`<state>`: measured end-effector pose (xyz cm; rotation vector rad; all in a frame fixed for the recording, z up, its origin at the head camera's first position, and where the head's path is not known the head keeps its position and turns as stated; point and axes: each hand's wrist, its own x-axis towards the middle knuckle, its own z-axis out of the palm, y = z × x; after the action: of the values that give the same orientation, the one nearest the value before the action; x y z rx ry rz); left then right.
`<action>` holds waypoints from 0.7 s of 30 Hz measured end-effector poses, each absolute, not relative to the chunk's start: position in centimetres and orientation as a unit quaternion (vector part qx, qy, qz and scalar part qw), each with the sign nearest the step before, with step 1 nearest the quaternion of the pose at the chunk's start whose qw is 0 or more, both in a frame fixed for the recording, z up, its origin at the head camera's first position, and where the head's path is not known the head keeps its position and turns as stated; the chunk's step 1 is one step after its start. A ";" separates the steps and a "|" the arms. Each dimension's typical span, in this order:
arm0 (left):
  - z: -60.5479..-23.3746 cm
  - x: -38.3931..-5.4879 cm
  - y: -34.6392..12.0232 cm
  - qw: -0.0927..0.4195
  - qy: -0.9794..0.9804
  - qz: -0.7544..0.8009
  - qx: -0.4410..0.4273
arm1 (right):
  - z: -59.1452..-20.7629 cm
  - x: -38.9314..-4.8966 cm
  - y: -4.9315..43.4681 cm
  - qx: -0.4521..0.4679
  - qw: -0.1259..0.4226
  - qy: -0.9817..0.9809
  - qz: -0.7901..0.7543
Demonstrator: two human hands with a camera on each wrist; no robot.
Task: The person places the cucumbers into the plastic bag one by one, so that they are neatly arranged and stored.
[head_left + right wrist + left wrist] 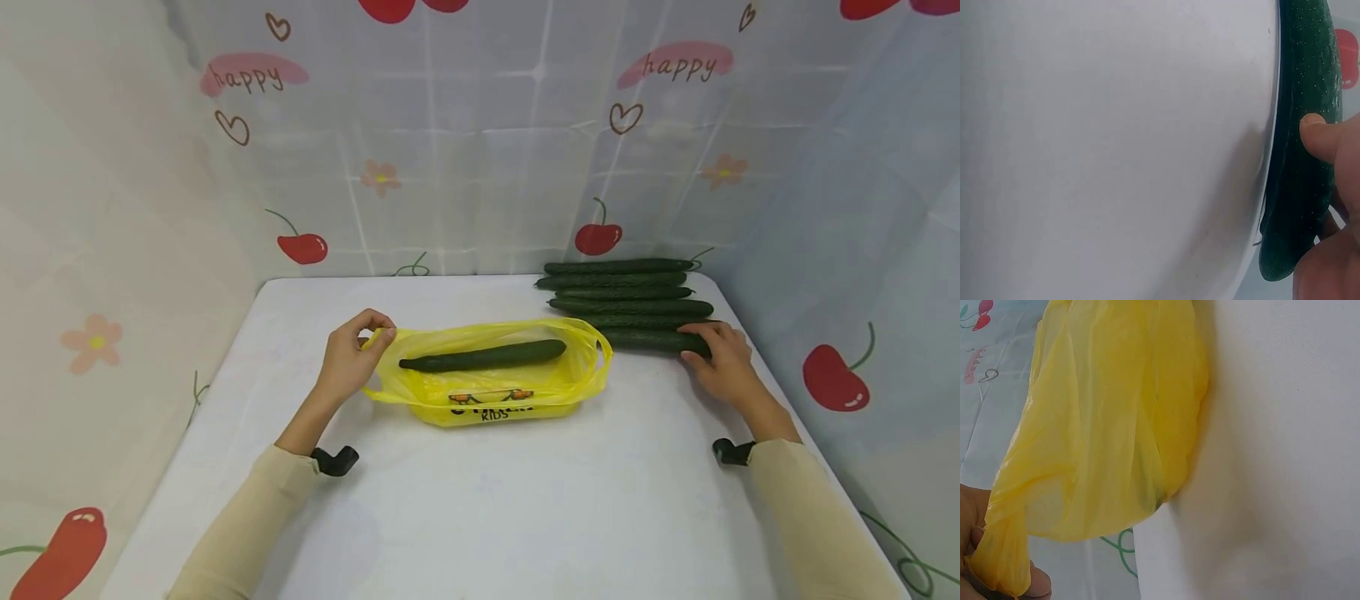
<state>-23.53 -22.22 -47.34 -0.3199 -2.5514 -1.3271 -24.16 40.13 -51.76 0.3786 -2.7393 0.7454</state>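
Note:
A yellow plastic bag [465,414] lies on the white table with its mouth spread wide. Inside it, one dark green cucumber [483,357] lies lengthwise. My left hand [356,353] pinches the bag's left handle; in the left wrist view the bunched yellow plastic [1004,556] is between thumb and fingers. To the right of the bag, my right hand [718,360] grips the right end of the nearest cucumber [645,339] in a row. The right wrist view has the thumb pressed along the side of this cucumber [1304,187], with the fingers partly hidden on its far side.
Several more cucumbers [626,282] lie side by side at the back right of the table [495,508], near its right edge. A printed curtain [480,167] hangs behind the table and along both sides. Each wrist wears a small black device [335,461].

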 end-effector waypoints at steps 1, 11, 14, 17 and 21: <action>-47.3 -23.5 -22.2 0.122 -0.875 -0.455 -0.109 | -51.8 -24.1 40.3 0.132 0.144 -0.946 0.261; -47.4 -23.4 -22.2 0.130 -0.873 -0.458 -0.106 | -51.9 -23.1 42.0 0.114 0.141 -0.940 0.288; -47.5 -23.4 -22.1 0.132 -0.873 -0.457 -0.107 | -51.7 -22.9 42.2 0.122 0.158 -0.934 0.296; -47.6 -23.5 -22.1 0.131 -0.872 -0.459 -0.106 | -51.5 -22.8 42.4 0.121 0.167 -0.930 0.304; -47.6 -23.6 -22.0 0.131 -0.869 -0.464 -0.109 | -51.1 -22.4 42.5 0.099 0.156 -0.932 0.311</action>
<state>-23.56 -22.03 -47.65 -0.3165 -2.5250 -1.3476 -22.44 42.54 -51.13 0.2821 -2.6689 0.8915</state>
